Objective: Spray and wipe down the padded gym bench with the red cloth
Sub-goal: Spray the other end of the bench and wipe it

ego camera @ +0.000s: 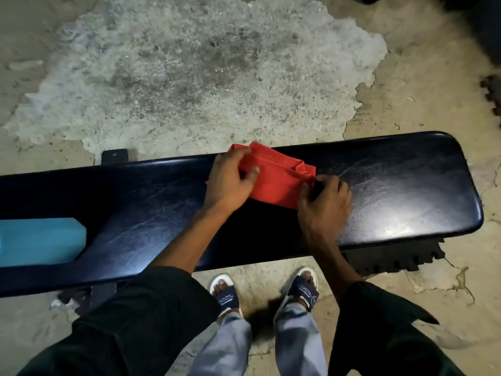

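A worn, patchy concrete floor fills the view. Across it runs the padded gym bench, its glossy black surface catching the light near the right end. A blue block-shaped object lies on the surface at the left edge; what it is cannot be told. The red cloth sits crumpled on the surface's middle, toward the far edge. The left hand pinches the cloth's left side between thumb and fingers. The right hand grips its near right corner, fingers curled.
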